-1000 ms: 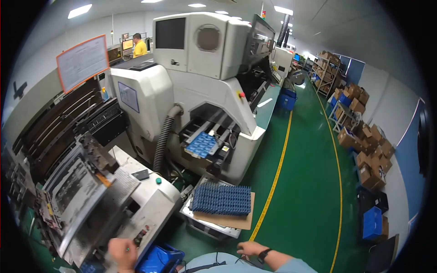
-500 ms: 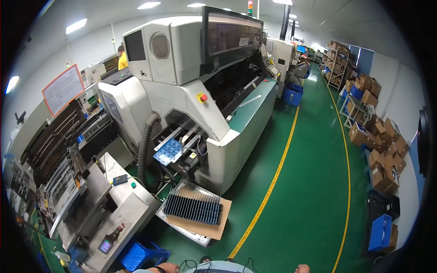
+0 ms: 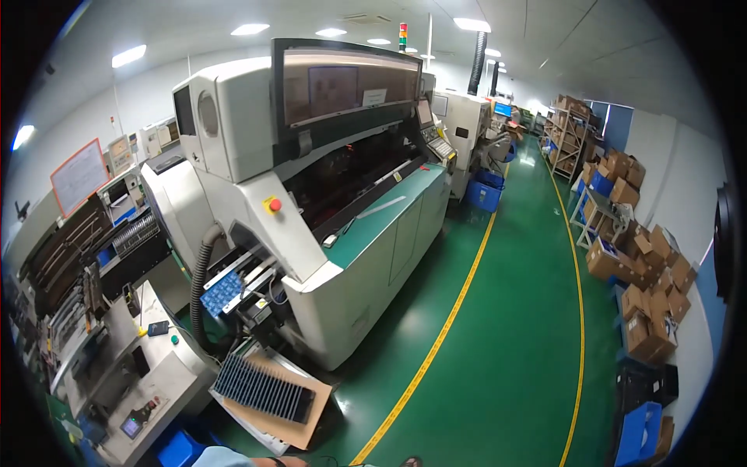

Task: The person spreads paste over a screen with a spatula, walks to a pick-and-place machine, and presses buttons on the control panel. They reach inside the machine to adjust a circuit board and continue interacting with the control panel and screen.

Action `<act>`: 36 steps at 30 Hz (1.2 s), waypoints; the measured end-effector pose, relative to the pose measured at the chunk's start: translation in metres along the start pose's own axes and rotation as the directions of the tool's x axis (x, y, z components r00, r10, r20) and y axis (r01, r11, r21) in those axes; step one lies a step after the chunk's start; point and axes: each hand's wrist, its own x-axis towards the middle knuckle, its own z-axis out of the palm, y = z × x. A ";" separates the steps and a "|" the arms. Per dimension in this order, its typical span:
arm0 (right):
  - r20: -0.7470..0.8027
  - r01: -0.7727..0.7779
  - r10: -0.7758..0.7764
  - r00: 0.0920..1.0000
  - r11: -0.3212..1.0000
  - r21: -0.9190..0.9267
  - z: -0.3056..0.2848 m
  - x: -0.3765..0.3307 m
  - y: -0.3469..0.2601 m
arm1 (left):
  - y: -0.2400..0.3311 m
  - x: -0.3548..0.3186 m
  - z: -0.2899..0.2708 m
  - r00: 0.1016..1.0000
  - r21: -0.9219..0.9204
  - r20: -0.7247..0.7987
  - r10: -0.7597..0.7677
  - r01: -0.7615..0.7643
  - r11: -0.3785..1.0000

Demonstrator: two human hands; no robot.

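Across the hall, a green floor [image 3: 506, 327], marked by a yellow line [image 3: 459, 296] curving along the machines, apparently to keep a walkway free. Left of centre, a large white assembly machine [image 3: 311, 194] with a dark hooded window, set end to end with further units behind, presumably so boards pass straight from one to the next. Along the right wall, cardboard boxes [image 3: 646, 288] stacked in loose heaps beside metal shelving [image 3: 572, 128], well apart from the machine. At lower left, a grey workstation [image 3: 148, 373], butted against the machine's open end. Between the two, a ribbed grey hose [image 3: 201, 272] rising into the housing. On the floor just beside the machine's corner, a dark blue slotted rack [image 3: 263, 387], lying flat on a cardboard sheet [image 3: 303, 420], likely placed to spare rack and floor from each other; nearest item to the hands. At the outlet rails, a blue circuit panel [image 3: 222, 289], tilted. At the bottom edge, a blue bin [image 3: 177, 450], partly cut off. On the machine's front face, a red stop button [image 3: 272, 205], at easy reach. At the very bottom rim, only slivers of the left hand [image 3: 280, 461] and the right hand [image 3: 410, 461]; impossible to tell how far open, or whether holding anything; neither seen touching the rack.
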 end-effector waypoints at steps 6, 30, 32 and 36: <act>-0.151 -0.053 0.099 0.984 0.958 0.283 -0.145 0.081 -0.043 | 0.130 0.062 -0.074 0.979 0.148 -0.199 0.046 -0.016 0.989; 0.218 0.597 -0.827 0.518 0.167 -0.785 -0.379 0.469 -0.345 | 0.286 0.176 -0.732 0.360 0.373 -0.858 0.366 -0.051 0.926; -0.038 0.486 -0.570 0.821 0.733 -0.476 -0.355 0.503 -0.468 | 0.296 0.146 -0.797 0.214 0.340 -0.921 0.325 0.035 0.940; -0.037 0.133 -0.144 0.989 0.966 -0.224 -0.360 0.586 -0.601 | 0.302 0.131 -0.899 0.030 0.214 -0.977 0.212 0.206 0.955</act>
